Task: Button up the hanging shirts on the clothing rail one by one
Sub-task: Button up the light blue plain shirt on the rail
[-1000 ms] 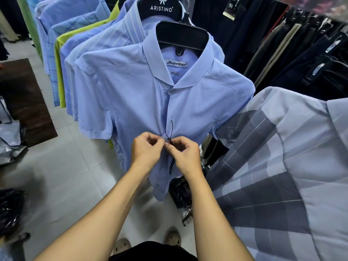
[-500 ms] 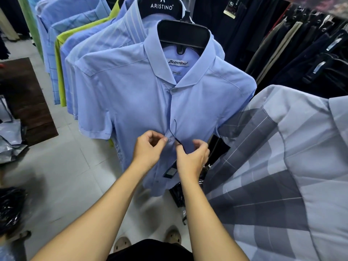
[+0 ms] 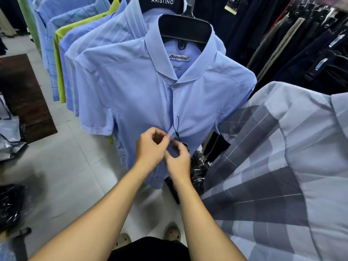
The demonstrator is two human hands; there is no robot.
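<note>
both hands on the hanging blue shirt (image 3: 131,95)
left hand (image 3: 150,147) pinches the placket edge (image 3: 170,133) mid-front beside the tag string (image 3: 177,126); right hand (image 3: 178,161), blurred just below, curls inward, its hold unclear.

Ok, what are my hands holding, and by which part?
The left hand pinches the light blue shirt by its front placket edge, beside the tag string. The right hand curls just below; its hold cannot be told.
</note>
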